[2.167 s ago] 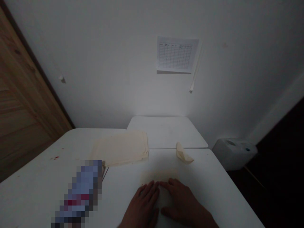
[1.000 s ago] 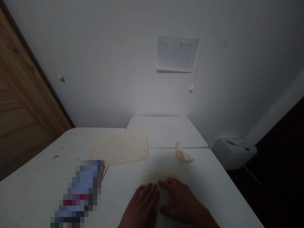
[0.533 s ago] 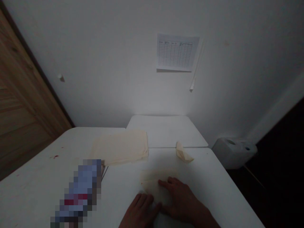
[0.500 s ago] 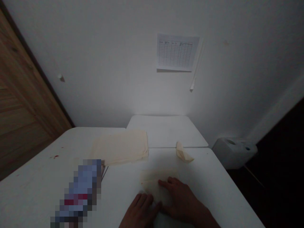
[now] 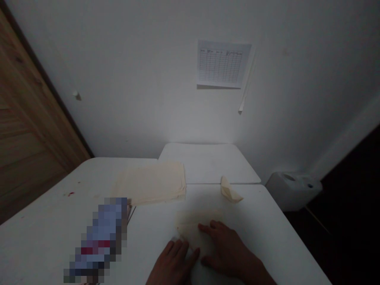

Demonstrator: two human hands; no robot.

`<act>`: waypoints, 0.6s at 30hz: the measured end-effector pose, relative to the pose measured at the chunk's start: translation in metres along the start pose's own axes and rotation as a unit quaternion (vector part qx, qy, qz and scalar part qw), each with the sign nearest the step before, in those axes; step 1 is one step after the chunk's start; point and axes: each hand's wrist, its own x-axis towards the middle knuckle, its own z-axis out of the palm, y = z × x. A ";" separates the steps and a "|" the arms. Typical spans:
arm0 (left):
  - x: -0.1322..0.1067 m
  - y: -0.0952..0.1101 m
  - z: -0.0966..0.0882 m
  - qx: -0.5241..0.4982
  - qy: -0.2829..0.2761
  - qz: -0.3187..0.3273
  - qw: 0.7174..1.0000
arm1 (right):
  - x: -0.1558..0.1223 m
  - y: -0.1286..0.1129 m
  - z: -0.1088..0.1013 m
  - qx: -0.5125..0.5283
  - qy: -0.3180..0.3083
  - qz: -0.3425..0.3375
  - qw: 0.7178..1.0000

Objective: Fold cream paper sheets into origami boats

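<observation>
A thin cream sheet of paper [image 5: 190, 218] lies on the white table in front of me, with a folded edge near my hands. My right hand [image 5: 228, 247] rests on its right part, index finger stretched along it and thumb apart, not gripping. Beside the sheet's lower left edge is my left hand [image 5: 173, 259], its fingertips down and its thumb spread towards the paper. Part of the sheet is hidden under both hands. Farther back lies a small folded piece of cream paper [image 5: 230, 192].
A flat stack of cream sheets [image 5: 157, 182] lies at the back left. Nearer is a blurred-out blue and red item [image 5: 99, 233]. Red specks mark the table [image 5: 44, 221]. A printed chart [image 5: 220, 65] hangs on the wall, and a white box-like object [image 5: 289, 194] stands beyond the right edge.
My left hand has shifted slightly left, so its thumb now sits apart from my right thumb. My right hand stays nearly where it was on the sheet.
</observation>
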 end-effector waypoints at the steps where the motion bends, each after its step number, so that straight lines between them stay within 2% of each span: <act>1: -0.001 0.000 0.001 0.004 0.000 0.000 1.000 | 0.000 0.000 0.000 -0.001 -0.001 0.001 1.000; 5: -0.002 0.000 0.002 0.014 0.015 -0.031 0.999 | 0.000 0.001 0.001 -0.006 0.002 0.001 1.000; 11: -0.001 -0.006 -0.017 -0.004 -0.006 -0.077 0.997 | 0.001 0.002 0.002 -0.003 -0.001 0.005 1.000; 18: -0.001 -0.024 -0.024 0.048 0.045 -0.123 0.990 | 0.001 0.001 0.000 -0.002 -0.014 0.010 1.000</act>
